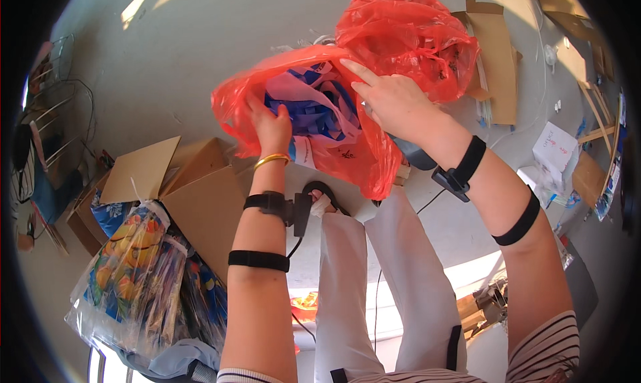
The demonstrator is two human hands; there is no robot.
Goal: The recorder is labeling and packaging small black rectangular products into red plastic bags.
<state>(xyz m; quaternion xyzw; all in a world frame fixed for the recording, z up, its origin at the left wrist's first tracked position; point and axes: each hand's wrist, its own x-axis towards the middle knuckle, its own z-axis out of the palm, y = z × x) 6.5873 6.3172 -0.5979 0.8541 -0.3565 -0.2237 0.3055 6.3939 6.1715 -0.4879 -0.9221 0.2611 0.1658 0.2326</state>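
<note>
A red plastic bag [340, 161] hangs with its mouth gaping in front of my legs. Purple and blue strips of ribbon-like material [320, 119] fill it, and a white label shows near its front rim. My left hand [269, 126] reaches into the mouth at the left wall, thumb apart from the fingers, which are partly covered by red plastic. At the right rim, my right hand [398, 106] grips the plastic with curled fingers while its index finger stretches over the opening. Behind it sits a second red plastic bag [410, 39].
To the left are an open cardboard box [203, 209] and clear-wrapped colourful packages [130, 269]. Flattened cardboard [495, 59] lies beyond the second bag. A white box [555, 146] and wooden sticks [594, 109] are at the right. A wire-framed object [50, 126] stands at the far left.
</note>
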